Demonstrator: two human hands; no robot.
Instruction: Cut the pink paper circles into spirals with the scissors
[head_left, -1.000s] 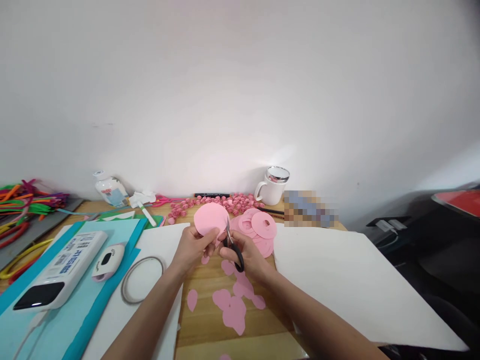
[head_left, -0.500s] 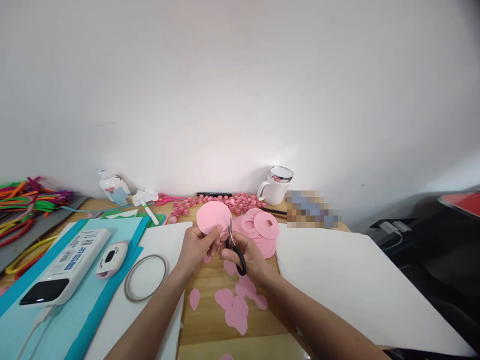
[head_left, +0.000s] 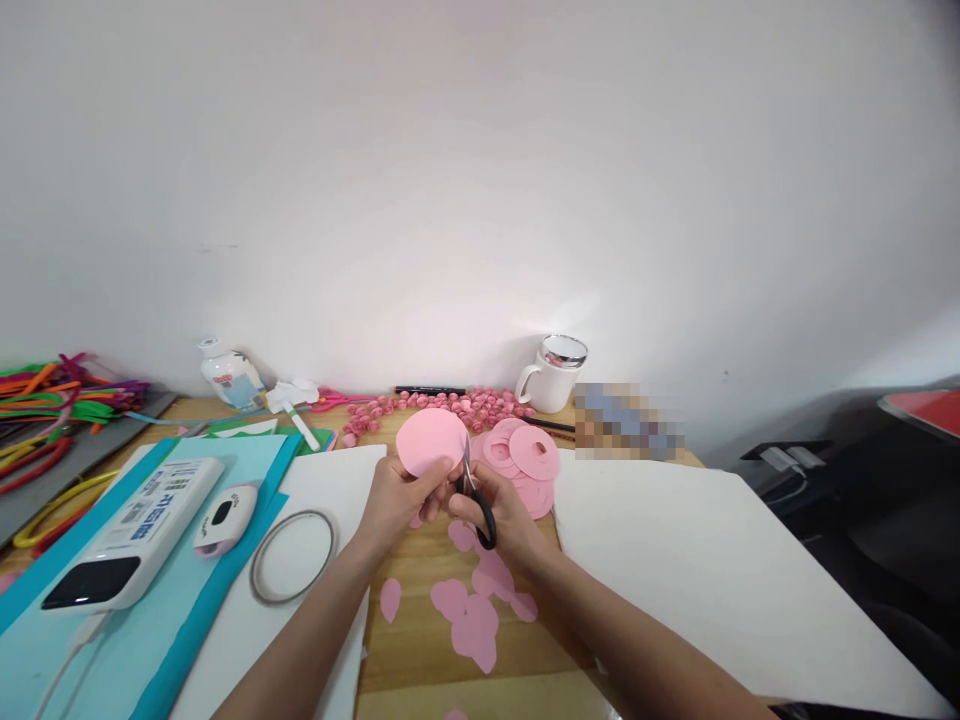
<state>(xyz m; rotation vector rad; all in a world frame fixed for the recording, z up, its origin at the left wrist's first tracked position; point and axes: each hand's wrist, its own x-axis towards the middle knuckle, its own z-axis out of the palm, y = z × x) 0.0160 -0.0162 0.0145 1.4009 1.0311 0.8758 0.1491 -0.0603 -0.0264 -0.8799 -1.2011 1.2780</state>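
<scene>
My left hand (head_left: pixel 397 500) pinches the lower edge of a pink paper disc (head_left: pixel 430 441) held upright above the wooden table (head_left: pixel 420 660). My right hand (head_left: pixel 504 515) grips black-handled scissors (head_left: pixel 475 497), whose blades reach up into the disc's right edge. Cut pink petal shapes (head_left: pixel 469 610) lie on the wood below both hands. A stack of pink paper rings (head_left: pixel 529 460) sits just right of the disc.
White sheets (head_left: pixel 690 560) flank the hands; a teal sheet (head_left: pixel 135 620) at left carries a power bank (head_left: pixel 135 535), a small white device (head_left: pixel 222 516) and a wire ring (head_left: pixel 292 555). A white mug (head_left: pixel 553 373), pink paper roses (head_left: pixel 442 405), glue bottle (head_left: pixel 225 375) and coloured strips (head_left: pixel 52 405) line the back.
The disc and both hands have shifted slightly right. The scissor blades have moved further up along the disc's right edge.
</scene>
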